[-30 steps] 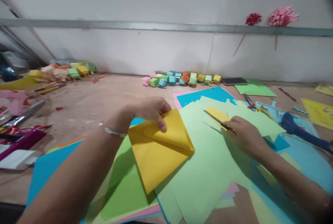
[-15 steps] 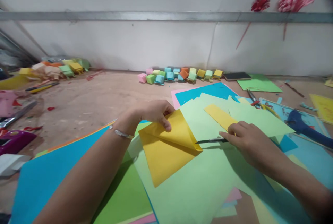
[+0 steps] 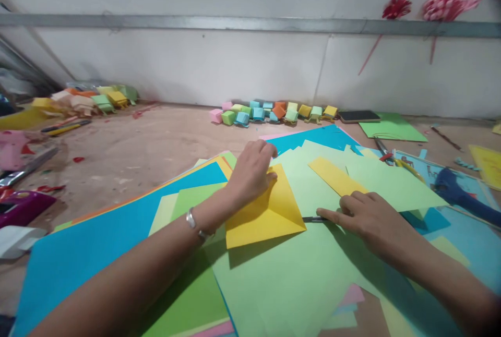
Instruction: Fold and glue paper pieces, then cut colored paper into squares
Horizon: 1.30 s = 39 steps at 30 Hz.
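A square yellow paper (image 3: 266, 222) with a crease lies tilted over pale green sheets (image 3: 289, 285), its near edge raised and casting a shadow. My left hand (image 3: 252, 172) is at its upper edge, fingers curled and thumb on the paper; the exact grip is partly hidden. In my right hand (image 3: 362, 214) is a thin dark blade-like tool (image 3: 312, 219), index finger stretched along it. Its tip meets the paper's right corner; most of the tool is hidden by the hand. Beside those fingers lies a yellow paper strip (image 3: 332, 172).
Small coloured paper cubes (image 3: 258, 113) line the wall, with a black flat object (image 3: 359, 117) beside them. Scissors (image 3: 383, 150) and a blue-handled tool (image 3: 465, 199) lie at right. Blue sheets (image 3: 97, 238) spread at left, near a purple device (image 3: 25, 207).
My left hand has shifted up and right, and its thumb has moved toward the paper's top corner. The yellow paper has turned and its fold now lies differently. The tool is further into my right hand's cover.
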Motion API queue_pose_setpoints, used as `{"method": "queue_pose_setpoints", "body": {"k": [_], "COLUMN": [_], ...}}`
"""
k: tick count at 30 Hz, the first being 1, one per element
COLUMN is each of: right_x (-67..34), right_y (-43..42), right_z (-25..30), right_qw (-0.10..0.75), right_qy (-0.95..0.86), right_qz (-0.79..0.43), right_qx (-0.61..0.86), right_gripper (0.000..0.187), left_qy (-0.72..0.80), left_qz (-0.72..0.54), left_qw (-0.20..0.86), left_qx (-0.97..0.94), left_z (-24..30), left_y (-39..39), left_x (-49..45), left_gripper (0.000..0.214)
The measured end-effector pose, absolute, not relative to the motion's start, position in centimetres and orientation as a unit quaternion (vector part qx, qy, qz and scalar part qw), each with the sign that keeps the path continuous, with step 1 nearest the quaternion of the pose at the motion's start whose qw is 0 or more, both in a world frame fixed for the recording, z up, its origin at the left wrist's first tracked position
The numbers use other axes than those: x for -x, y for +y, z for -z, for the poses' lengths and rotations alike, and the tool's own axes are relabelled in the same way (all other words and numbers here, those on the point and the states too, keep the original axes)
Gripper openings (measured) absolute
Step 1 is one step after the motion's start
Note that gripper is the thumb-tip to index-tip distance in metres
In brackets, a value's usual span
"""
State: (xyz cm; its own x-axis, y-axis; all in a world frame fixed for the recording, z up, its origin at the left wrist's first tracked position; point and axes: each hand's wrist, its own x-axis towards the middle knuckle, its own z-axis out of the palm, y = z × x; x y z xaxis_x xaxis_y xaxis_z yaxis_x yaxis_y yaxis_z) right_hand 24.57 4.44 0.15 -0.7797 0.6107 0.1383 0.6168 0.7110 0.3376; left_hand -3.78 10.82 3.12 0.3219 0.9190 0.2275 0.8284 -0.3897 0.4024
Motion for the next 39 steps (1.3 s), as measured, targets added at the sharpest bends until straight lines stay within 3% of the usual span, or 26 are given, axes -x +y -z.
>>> {"method": "queue_pose_setpoints", "body": {"k": [3, 6, 12, 16, 24, 30, 39], "right_x": [-24.7, -24.5, -25.0, -25.9, -25.0, -24.1, -24.5], "right_y": [4.2, 4.0, 3.8, 3.6, 3.2, 2.8, 2.3], "right_z": [0.3, 0.5, 0.2, -0.2, -1.4, -1.0, -1.4], "right_qw": [0.002, 0.012, 0.031, 0.018, 0.035, 0.014, 0.002], "right_qy": [-0.926, -0.926, -0.944, -0.953, -0.946, -0.96, -0.956], "right_qz": [0.18, 0.166, 0.097, 0.043, -0.058, -0.019, -0.048], "right_qx": [0.333, 0.339, 0.315, 0.3, 0.317, 0.278, 0.288], "right_gripper": [0.054, 0.054, 0.056, 0.059, 0.036, 0.052, 0.055], "left_qy": [0.403, 0.316, 0.281, 0.306, 0.329, 0.331, 0.339], "left_qz": [-0.158, -0.134, -0.167, -0.11, -0.053, -0.063, -0.035], "left_qw": [0.113, 0.15, 0.131, 0.158, 0.184, 0.179, 0.133], "left_qx": [-0.894, -0.927, -0.936, -0.932, -0.925, -0.924, -0.931], "left_z": [-1.8, -0.3, 1.7, 1.4, 1.1, 1.5, 1.4], "left_y": [7.7, 5.7, 5.4, 5.4, 5.1, 5.1, 5.0], "left_x": [3.5, 4.2, 4.9, 5.0, 5.1, 5.1, 5.2], "left_gripper": [0.005, 0.019, 0.042, 0.041, 0.046, 0.046, 0.045]}}
